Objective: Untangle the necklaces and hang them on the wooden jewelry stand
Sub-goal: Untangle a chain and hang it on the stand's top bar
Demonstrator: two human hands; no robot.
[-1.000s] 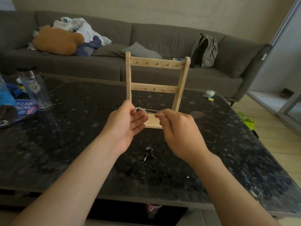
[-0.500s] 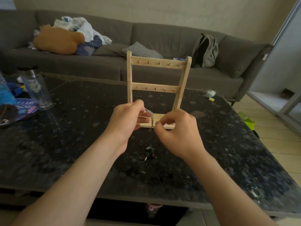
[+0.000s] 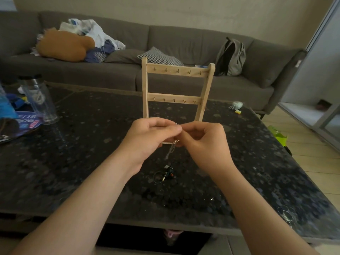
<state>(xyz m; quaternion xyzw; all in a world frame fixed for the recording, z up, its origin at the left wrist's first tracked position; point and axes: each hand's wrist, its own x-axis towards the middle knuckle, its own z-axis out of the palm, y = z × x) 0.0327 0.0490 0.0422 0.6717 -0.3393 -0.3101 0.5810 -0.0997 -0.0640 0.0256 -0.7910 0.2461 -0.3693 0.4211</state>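
A wooden jewelry stand [image 3: 176, 70] with two rows of small hooks stands upright on the dark table, with nothing hanging on it. In front of its base my left hand [image 3: 150, 137] and my right hand [image 3: 204, 142] meet, fingertips pinched together on a thin silver necklace [image 3: 170, 150]. A short length of the chain dangles below the fingers. On the table below the hands lies a dark necklace [image 3: 164, 175] with a thin cord loop and a small pendant.
The dark speckled table [image 3: 73, 162] holds a clear bottle [image 3: 39, 100] and blue items at the left, and small objects [image 3: 236, 105] at the far right. Behind stands a grey sofa [image 3: 184, 45] with a backpack and clothes.
My hands have come together over the silver necklace. The chain, stretched between them a second ago, now hangs down from the pinched fingertips.
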